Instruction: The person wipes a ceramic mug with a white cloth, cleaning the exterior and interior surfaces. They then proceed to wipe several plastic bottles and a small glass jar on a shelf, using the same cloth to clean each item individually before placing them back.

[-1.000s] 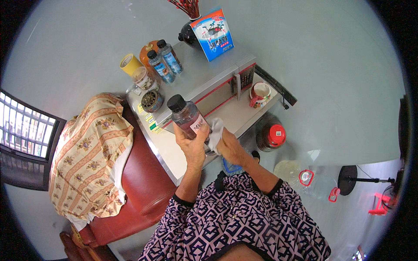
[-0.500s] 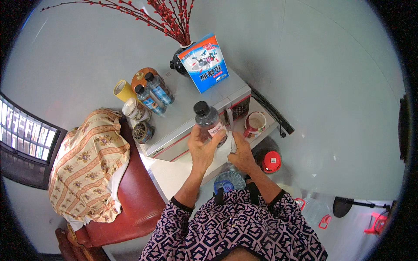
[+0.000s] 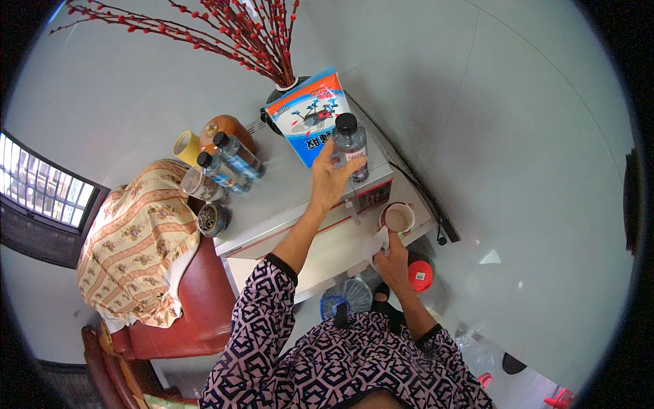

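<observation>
My left hand (image 3: 330,178) grips a clear plastic bottle (image 3: 350,140) with a black cap and a pale label. The bottle is upright over the right end of the grey microwave (image 3: 272,204), beside a blue, white and orange packet (image 3: 300,116). Whether its base touches the top, I cannot tell. A crumpled white cloth or tissue (image 3: 377,244) is pinched in my right hand (image 3: 393,262). That hand is just in front of a mug (image 3: 398,217) with a light inside, which stands on the table right of the microwave.
Two black-capped bottles (image 3: 238,157), a brown round pot (image 3: 221,129), a yellow canister (image 3: 185,146) and jars (image 3: 213,219) crowd the microwave's left end. Red-berried branches (image 3: 272,54) rise behind. Below are a large water bottle (image 3: 346,300) and a red lid (image 3: 420,276). A cloth-draped red chair (image 3: 184,320) stands left.
My left hand has carried the bottle forward and right, over the microwave's right end beside the packet. My right hand has drawn away from the bottle with the white cloth, toward the mug.
</observation>
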The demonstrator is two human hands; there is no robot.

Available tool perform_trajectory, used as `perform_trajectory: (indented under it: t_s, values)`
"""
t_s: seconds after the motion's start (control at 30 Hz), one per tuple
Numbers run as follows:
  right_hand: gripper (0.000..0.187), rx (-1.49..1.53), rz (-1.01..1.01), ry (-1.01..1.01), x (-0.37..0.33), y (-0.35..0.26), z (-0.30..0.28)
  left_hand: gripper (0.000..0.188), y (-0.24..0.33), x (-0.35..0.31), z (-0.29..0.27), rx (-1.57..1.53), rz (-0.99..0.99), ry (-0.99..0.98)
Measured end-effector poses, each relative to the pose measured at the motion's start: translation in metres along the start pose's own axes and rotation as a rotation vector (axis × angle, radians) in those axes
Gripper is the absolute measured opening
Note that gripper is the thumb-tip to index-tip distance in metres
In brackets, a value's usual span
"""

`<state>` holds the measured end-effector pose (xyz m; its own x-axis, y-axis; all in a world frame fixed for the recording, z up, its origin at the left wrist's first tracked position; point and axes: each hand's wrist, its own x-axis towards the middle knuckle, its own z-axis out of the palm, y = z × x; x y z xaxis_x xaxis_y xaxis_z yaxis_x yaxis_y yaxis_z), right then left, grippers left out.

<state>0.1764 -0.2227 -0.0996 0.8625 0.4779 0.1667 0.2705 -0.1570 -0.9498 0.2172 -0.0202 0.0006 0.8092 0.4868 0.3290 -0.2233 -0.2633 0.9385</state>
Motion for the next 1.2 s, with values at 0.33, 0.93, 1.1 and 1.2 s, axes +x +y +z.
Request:
perform_trajectory:
  t_s: [0.33,0.93,1.1,1.2]
  values:
    - [0.029,-0.007,0.113,-0.052,-0.008,0.034,-0.017,0.056,-0.039,0.028,0.015,0.006,0.006,0.023]
    - [0.027,0.093,0.250,-0.209,-0.026,0.048,-0.004,0.075,-0.027,-0.042,-0.012,0.540,0.261,0.671]
    - [0.023,-0.006,0.217,-0.215,-0.033,0.046,-0.001,0.069,-0.025,-0.048,-0.132,0.723,0.245,0.991]
    - [0.022,0.052,0.174,-0.180,-0.041,0.047,0.009,0.071,-0.037,-0.047,-0.174,0.760,0.181,0.949]
